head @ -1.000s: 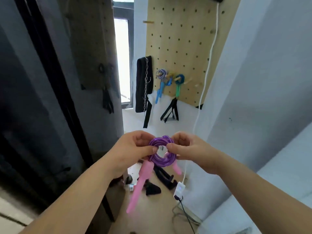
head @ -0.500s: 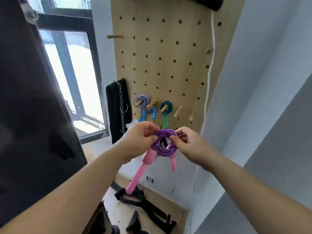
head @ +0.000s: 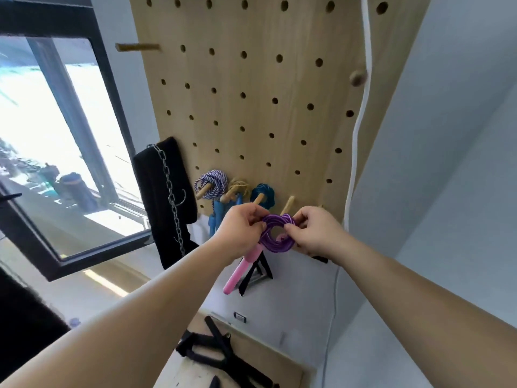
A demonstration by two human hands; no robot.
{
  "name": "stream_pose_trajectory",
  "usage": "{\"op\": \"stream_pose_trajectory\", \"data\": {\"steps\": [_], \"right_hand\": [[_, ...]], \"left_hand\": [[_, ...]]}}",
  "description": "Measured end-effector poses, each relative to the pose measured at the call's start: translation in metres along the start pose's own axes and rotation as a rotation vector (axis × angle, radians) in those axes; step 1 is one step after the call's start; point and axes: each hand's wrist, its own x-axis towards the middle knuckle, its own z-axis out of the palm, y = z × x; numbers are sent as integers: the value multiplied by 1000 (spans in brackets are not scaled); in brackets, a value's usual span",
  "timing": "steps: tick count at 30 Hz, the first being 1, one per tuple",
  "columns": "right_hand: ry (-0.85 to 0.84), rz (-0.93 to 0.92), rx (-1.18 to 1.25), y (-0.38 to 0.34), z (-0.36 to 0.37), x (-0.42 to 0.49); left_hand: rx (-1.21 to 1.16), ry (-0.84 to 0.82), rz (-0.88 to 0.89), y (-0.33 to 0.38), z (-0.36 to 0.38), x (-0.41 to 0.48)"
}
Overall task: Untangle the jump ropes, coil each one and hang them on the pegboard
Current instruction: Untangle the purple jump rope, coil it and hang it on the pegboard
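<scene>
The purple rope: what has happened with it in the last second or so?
The left hand and right hand carried the purple rope forward to the pegboard; its coil is now just before the free peg. Unchanged: both still pinch the coil, the pink handle hangs below, the teal rope stays on its peg.

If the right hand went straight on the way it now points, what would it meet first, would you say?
Probably the bare wooden peg just beyond the purple coil the right hand pinches, then the pegboard. Depth is unclear.
</scene>
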Motion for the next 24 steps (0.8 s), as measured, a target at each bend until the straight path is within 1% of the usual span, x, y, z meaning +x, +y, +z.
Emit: {"op": "stream_pose_trajectory", "data": {"steps": [6,11,13,15,16,17,18,21,24], "right_hand": [[-27,98,-75,9,-1,48],[61,92,-317,13,3,86],[63,85,-380,13,0,94],[69,74,-435,14,-2,100],[82,72,-466,14,-3,102],[104,69,-497,15,-4,103],[132,64,-523,16,-4,104],[216,41,-541,20,-3,103],[256,19,-534,16,-3,102]], "left_hand": [[91,8,5,-14,23,46],[178,19,45,-15,28,76],[336,-11,90,-11,29,84],[602,-35,139,-2,29,91],[688,-32,157,3,29,95],[706,-36,164,5,29,101],[670,-55,160,6,31,105],[451,-103,143,6,32,112],[318,-132,93,6,28,113]]}}
